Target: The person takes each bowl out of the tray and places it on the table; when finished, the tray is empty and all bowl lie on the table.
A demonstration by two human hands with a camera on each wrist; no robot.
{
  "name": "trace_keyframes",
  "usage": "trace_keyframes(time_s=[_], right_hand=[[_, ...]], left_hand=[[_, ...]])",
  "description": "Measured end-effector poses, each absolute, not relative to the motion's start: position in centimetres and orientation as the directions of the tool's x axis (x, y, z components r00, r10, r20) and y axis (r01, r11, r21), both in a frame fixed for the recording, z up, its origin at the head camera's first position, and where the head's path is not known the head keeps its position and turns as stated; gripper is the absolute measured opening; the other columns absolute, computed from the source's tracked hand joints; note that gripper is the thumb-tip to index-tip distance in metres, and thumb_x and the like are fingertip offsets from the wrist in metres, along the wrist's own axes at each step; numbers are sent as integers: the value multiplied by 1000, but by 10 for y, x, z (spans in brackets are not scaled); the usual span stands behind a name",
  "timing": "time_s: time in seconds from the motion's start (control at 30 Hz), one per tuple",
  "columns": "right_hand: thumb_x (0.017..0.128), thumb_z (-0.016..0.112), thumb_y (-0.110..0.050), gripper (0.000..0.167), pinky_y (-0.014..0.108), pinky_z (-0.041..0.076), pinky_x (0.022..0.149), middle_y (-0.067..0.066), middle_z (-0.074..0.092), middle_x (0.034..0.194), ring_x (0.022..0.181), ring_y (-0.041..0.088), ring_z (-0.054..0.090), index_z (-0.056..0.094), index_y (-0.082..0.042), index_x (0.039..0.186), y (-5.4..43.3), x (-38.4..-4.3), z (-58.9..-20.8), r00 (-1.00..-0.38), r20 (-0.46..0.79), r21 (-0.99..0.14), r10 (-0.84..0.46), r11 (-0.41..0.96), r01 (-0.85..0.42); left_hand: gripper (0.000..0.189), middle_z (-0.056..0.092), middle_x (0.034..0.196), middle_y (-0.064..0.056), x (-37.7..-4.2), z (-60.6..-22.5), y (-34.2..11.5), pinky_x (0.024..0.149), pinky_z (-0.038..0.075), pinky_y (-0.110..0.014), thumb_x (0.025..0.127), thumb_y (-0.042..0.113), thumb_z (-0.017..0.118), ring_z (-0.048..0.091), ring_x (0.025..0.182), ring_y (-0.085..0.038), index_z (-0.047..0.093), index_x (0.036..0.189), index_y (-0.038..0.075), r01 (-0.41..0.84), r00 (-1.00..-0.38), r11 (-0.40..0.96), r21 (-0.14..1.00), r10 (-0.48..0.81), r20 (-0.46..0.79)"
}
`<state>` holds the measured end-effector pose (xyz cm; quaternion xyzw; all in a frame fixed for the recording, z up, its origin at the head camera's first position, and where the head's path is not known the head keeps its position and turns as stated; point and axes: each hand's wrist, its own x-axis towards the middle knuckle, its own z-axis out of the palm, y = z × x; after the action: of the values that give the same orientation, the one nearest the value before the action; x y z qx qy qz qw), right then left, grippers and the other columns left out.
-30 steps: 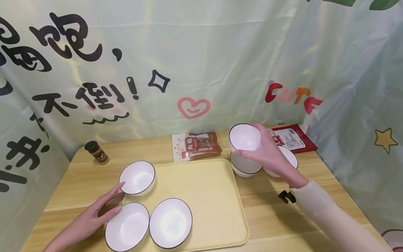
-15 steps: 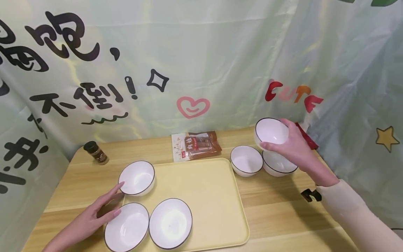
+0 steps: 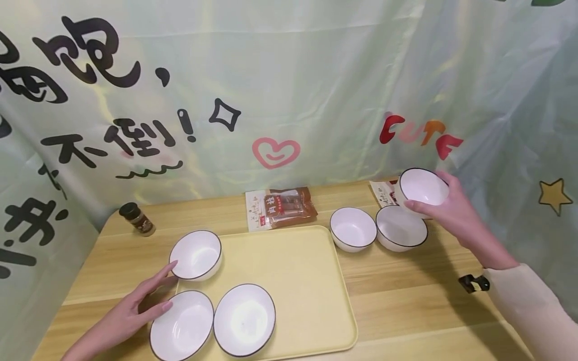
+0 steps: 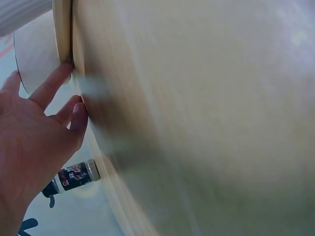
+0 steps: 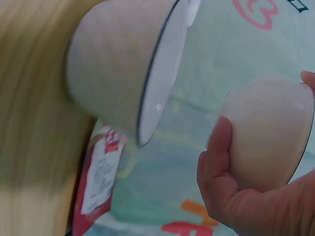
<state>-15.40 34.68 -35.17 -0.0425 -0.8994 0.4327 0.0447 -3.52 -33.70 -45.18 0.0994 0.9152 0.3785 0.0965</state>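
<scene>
High over the back right of the table, my right hand [image 3: 462, 215] grips a white bowl [image 3: 424, 186] with a dark rim, thumb on the near side. The right wrist view shows the fingers curled round this bowl [image 5: 270, 132]. Two more white bowls stand side by side below it, one left [image 3: 353, 229] and one right [image 3: 401, 229]. My left hand [image 3: 135, 308] has its fingers spread, fingertips at the rims of a back-left bowl [image 3: 197, 254] and a front-left bowl [image 3: 182, 326]. Beside the latter sits a third bowl [image 3: 245, 320] on the yellow tray [image 3: 311, 286].
A brown packet [image 3: 293, 205] lies behind the tray. Another packet [image 3: 383, 193] lies at the back right, partly covered by the held bowl; its red part shows in the right wrist view. A black-capped spice jar [image 3: 137, 219] lies at the back left. A printed curtain [image 3: 316, 100] hangs behind.
My right hand has carried its bowl rightward, from above the left of the two back-right bowls to beyond the right one. The left hand has stayed in place.
</scene>
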Motion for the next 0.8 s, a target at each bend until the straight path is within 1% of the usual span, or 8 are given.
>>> trace_keyframes(time_s=[0.07,0.27,0.37,0.4,0.47,0.53,0.6,0.8], right_hand=[[100,80,-35,113,55,42,95,42,18,165,137,59,34,1,4,171,353,-153,-353,-992,37,-782,122,621,47],[101,78,-35,112,71,33,102,45,16,165,138,61,30,1,8,169,373,-149,-361,-989,36,-773,144,631,64],[101,78,-35,111,73,30,104,45,15,165,138,61,29,2,10,168,382,-147,-367,-987,38,-766,158,638,72],[101,77,-35,110,73,30,105,45,15,165,138,62,28,3,11,168,385,-147,-369,-985,38,-764,165,641,78],[101,77,-35,110,71,29,106,46,14,165,138,62,28,3,12,168,391,-146,-372,-984,33,-759,177,645,91],[101,78,-36,112,71,29,105,46,13,166,138,62,28,2,11,168,397,-146,-374,-982,25,-755,186,648,104],[101,79,-37,113,74,30,105,47,13,165,138,63,27,1,12,168,401,-146,-377,-982,24,-747,188,656,108],[100,80,-40,116,79,32,100,48,12,165,136,65,27,2,12,168,412,-146,-386,-984,27,-708,175,698,105]], left_hand=[[84,55,160,-17,-34,-452,-337,106,35,-82,108,31,73,42,147,-52,24,176,36,105,-963,688,718,252,-100],[85,55,159,-21,-35,-452,-336,106,31,-86,107,32,74,39,148,-55,24,176,36,97,-962,673,734,252,-104],[84,56,159,-18,-35,-452,-336,107,33,-83,107,32,74,40,148,-51,24,175,37,105,-962,678,728,256,-99],[84,56,159,-16,-36,-453,-336,112,35,-76,107,33,74,41,149,-45,25,175,37,111,-962,688,718,255,-96],[83,57,159,-12,-36,-454,-337,119,38,-53,107,33,74,43,151,-27,26,175,38,126,-962,697,706,259,-84],[83,57,159,-10,-36,-455,-338,115,35,-27,107,33,74,41,149,-9,26,175,38,136,-962,702,699,261,-76],[82,57,159,-9,-35,-456,-339,105,28,-12,107,34,74,39,146,1,26,175,39,139,-963,710,690,259,-72],[83,58,158,-8,-34,-454,-340,105,32,-15,107,35,73,44,148,-20,25,175,40,122,-965,723,681,246,-88]])
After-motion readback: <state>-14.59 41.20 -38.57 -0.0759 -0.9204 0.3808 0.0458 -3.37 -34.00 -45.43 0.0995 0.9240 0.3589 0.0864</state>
